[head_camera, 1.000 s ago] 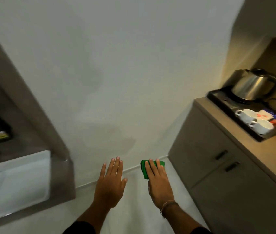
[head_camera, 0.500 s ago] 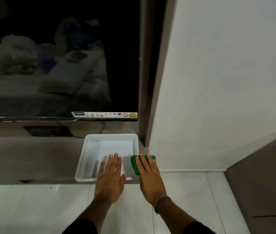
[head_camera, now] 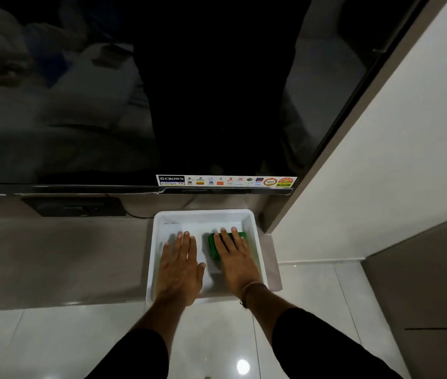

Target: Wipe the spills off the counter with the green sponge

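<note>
Right hand (head_camera: 234,258), fingers straight, presses the green sponge (head_camera: 214,246) flat inside the white tray (head_camera: 203,213); half a second earlier both were at the tray's near rim. Left hand (head_camera: 180,265), flat and empty, lies alongside. Wiping of the counter (head_camera: 52,255) has probably not yet begun.

Your right hand (head_camera: 234,258) lies flat, fingers straight, on the green sponge (head_camera: 214,246) inside a white tray (head_camera: 203,212). Your left hand (head_camera: 180,265) is spread flat just beside it, over the tray. The tray sits on a grey counter (head_camera: 61,258) below a dark television (head_camera: 134,91).
</note>
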`<action>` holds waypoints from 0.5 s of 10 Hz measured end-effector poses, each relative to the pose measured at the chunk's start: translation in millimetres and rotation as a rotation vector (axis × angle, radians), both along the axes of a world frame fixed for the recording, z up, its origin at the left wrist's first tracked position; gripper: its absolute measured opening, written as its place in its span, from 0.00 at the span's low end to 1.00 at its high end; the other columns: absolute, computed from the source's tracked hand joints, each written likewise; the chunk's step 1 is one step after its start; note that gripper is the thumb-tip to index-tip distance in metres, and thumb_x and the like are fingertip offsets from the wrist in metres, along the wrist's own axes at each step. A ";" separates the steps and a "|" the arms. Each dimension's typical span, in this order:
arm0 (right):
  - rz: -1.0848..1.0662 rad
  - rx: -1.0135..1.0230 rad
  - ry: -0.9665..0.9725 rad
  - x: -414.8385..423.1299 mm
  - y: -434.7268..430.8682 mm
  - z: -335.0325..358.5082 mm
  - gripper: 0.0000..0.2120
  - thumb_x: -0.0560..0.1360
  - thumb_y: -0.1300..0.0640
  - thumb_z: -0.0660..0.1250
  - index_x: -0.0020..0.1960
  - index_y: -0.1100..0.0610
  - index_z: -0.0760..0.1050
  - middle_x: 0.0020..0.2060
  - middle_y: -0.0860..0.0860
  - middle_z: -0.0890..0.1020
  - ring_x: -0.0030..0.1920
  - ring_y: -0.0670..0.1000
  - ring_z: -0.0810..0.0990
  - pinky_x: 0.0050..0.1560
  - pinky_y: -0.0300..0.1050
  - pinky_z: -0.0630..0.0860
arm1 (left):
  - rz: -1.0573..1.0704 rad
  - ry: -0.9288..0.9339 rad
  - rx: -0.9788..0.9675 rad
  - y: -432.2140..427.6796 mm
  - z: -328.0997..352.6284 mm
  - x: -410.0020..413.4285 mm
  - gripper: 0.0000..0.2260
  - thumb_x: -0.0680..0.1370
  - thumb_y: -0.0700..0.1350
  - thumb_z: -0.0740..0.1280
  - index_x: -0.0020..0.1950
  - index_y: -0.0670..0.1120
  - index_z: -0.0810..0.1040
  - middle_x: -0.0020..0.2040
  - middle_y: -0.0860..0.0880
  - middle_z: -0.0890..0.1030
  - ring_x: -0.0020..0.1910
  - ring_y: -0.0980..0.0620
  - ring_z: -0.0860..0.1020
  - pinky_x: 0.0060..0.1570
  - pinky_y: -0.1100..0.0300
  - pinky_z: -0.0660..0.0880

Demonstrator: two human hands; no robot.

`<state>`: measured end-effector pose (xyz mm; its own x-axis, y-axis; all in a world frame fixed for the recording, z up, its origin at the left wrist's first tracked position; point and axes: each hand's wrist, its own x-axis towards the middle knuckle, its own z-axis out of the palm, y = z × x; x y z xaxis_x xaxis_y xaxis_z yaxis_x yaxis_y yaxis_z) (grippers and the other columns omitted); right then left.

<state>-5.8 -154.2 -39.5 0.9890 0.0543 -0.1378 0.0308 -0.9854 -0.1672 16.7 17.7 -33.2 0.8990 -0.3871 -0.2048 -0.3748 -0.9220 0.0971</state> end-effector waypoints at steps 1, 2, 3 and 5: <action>0.012 -0.019 0.061 9.5 2.2 -15.1 0.35 0.85 0.59 0.60 0.84 0.54 0.42 0.85 0.55 0.46 0.82 0.63 0.39 0.78 0.59 0.37 | -0.013 0.011 0.003 3.3 -11.2 10.1 0.34 0.86 0.58 0.51 0.84 0.41 0.42 0.86 0.39 0.43 0.83 0.37 0.39 0.82 0.39 0.46; 0.021 -0.011 0.108 9.3 2.3 -21.8 0.36 0.85 0.56 0.59 0.84 0.53 0.40 0.84 0.55 0.43 0.82 0.63 0.37 0.77 0.59 0.35 | -0.017 0.023 -0.001 3.7 -16.0 10.5 0.34 0.86 0.59 0.51 0.84 0.41 0.42 0.86 0.39 0.42 0.83 0.38 0.39 0.82 0.39 0.47; 0.041 -0.005 0.150 12.1 -1.2 -23.4 0.36 0.85 0.53 0.59 0.84 0.52 0.38 0.84 0.54 0.41 0.82 0.63 0.36 0.80 0.62 0.38 | -0.033 0.039 -0.001 4.6 -18.1 14.4 0.35 0.86 0.59 0.51 0.84 0.41 0.41 0.85 0.38 0.42 0.83 0.38 0.38 0.82 0.38 0.47; 0.007 0.122 0.139 -2.8 -6.3 -9.1 0.41 0.83 0.49 0.63 0.84 0.52 0.37 0.84 0.53 0.40 0.82 0.61 0.36 0.81 0.62 0.41 | -0.053 -0.025 0.001 -2.1 -5.7 2.9 0.33 0.86 0.60 0.48 0.84 0.43 0.39 0.85 0.40 0.39 0.83 0.39 0.36 0.82 0.39 0.42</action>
